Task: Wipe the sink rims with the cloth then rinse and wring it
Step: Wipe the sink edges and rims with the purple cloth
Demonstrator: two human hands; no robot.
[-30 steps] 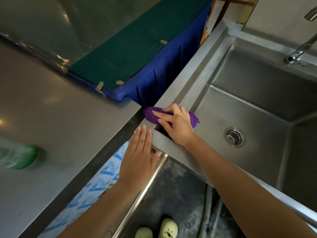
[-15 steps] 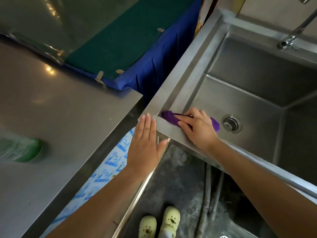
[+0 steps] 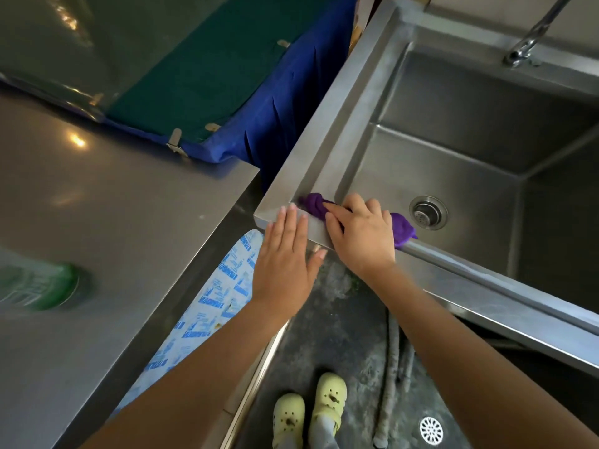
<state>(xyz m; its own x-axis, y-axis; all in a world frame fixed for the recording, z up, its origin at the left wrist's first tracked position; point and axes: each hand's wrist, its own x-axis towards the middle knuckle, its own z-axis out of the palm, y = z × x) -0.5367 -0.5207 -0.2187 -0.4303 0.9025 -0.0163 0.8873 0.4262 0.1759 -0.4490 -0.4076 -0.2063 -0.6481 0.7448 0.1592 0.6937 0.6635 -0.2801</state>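
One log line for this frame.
step: rim wipe | right hand: holds cloth on sink rim | left hand: flat on corner

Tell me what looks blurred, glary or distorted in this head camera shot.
Head view: the green bottle at the left edge is blurred; a bright glare spot sits on the steel counter; wide-angle perspective skews the sink rim; left hand, right hand and purple cloth are sharp.

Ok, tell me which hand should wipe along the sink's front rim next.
Right. The right hand holds the purple cloth on the front rim; the left hand lies flat on the corner, holding nothing.
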